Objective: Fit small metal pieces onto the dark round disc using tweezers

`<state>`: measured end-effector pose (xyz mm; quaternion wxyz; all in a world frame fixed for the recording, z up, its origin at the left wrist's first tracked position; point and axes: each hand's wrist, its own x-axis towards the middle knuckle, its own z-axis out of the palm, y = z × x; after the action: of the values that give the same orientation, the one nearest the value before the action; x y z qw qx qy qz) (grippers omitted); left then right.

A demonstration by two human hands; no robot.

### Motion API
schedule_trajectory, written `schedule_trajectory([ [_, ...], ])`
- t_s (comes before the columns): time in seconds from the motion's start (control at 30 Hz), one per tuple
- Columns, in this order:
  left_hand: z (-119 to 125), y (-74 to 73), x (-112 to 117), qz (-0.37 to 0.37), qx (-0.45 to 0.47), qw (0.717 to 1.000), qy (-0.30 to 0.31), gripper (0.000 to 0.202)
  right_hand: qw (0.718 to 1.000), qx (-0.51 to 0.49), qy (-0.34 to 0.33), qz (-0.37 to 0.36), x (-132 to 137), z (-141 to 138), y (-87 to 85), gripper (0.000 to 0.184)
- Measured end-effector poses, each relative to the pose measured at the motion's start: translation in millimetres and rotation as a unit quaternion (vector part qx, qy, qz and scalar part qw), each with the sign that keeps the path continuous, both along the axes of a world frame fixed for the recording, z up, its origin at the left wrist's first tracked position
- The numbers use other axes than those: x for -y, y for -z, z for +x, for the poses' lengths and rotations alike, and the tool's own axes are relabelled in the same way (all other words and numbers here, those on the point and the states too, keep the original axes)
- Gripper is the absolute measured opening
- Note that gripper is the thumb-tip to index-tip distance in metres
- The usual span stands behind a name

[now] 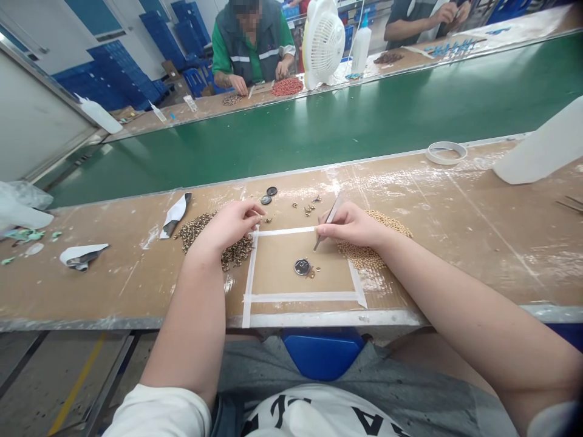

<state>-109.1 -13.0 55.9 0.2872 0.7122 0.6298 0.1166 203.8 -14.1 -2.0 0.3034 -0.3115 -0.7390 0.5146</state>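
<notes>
My left hand [234,221] rests over a heap of small dark metal parts [195,229], its fingertips pinched together at the heap's right edge on something I cannot make out. My right hand [350,226] grips thin metal tweezers [327,223], tips pointing down into a square marked out with white tape [300,297]. Inside the square lies a round dark button-like piece [302,266] with tiny parts beside it. A pile of small tan beads [364,255] sits under and right of my right hand.
Two dark round buttons [268,195] and scattered small parts lie beyond the square. A tape roll [446,152] and a white object [542,149] sit at right. A green conveyor belt [346,115] runs behind; other people work across it beside a white fan [323,41].
</notes>
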Motion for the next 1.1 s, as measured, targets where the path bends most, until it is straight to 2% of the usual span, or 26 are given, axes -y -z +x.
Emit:
schedule_trajectory([
  [0.1,5,2.8,-2,-0.009,0.12,0.993,-0.017,0.026,0.998,-0.042,0.046,-0.023,0,-1,0.2,0.043],
  [0.17,13,2.7,-4,-0.011,0.207,0.978,-0.013,0.027,0.99,-0.078,0.108,-0.037,-1,-1,-1.2,0.05],
  [0.27,32,2.1,-6,-0.023,0.308,0.951,-0.011,0.031,0.973,-0.139,0.177,-0.051,-3,-2,-3.6,0.063],
  [0.37,56,8.1,-10,-0.045,0.366,0.929,-0.015,0.032,0.955,-0.195,0.215,-0.062,-7,-3,-3.6,0.064],
  [0.53,92,40.2,-17,-0.098,0.455,0.883,-0.064,0.026,0.93,-0.228,0.279,-0.067,-13,-3,-0.9,0.062],
  [0.67,104,64.7,-20,-0.108,0.521,0.842,-0.093,0.022,0.918,-0.241,0.307,-0.065,-13,-4,-0.1,0.061],
  [0.77,108,71.9,-17,-0.104,0.515,0.846,-0.086,0.021,0.915,-0.223,0.332,-0.052,-12,-5,0.7,0.061],
  [0.93,114,71.8,-11,-0.099,0.478,0.871,-0.061,0.02,0.916,-0.183,0.355,-0.025,-11,-5,3.8,0.055],
  [1.1,115,73.8,-11,-0.099,0.478,0.871,-0.049,0.024,0.915,-0.113,0.387,0.007,-11,-4,4.2,0.042],
])
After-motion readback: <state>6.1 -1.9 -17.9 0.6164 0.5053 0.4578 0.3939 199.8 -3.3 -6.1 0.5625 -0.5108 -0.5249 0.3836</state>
